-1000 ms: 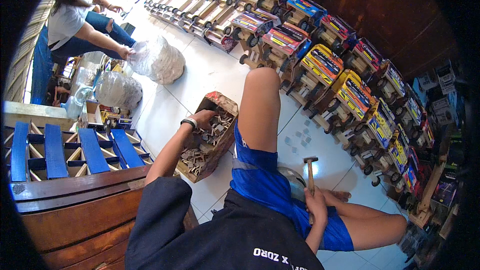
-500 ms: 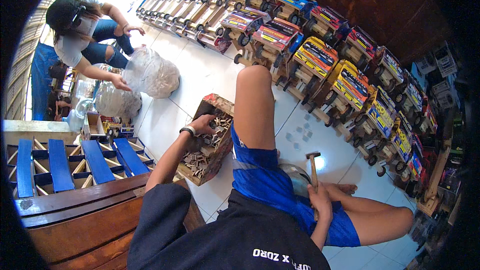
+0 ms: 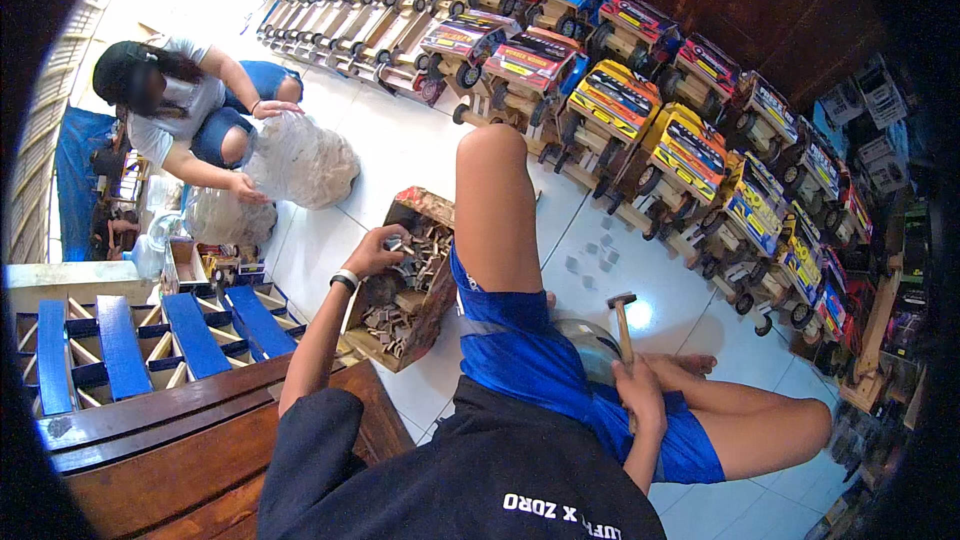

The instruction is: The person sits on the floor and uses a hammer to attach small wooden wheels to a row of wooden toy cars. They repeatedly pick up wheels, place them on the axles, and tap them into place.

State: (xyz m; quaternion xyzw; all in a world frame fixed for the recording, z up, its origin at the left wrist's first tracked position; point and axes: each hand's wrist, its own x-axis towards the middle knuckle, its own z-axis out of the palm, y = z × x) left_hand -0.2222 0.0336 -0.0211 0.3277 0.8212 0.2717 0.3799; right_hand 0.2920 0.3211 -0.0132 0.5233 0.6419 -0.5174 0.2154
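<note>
left hand (image 3: 378, 250) pinching wood bits in brown cardboard box (image 3: 405, 280); right hand (image 3: 638, 392) fisted round hammer (image 3: 622, 325)

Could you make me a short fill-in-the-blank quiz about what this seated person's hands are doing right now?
1. The right hand grips a ____ by its handle.
2. The left hand reaches into a cardboard box of small ____ pieces.
3. The toy trucks stand in rows on the white tiled ____.

Missing words: hammer; wooden; floor
</note>
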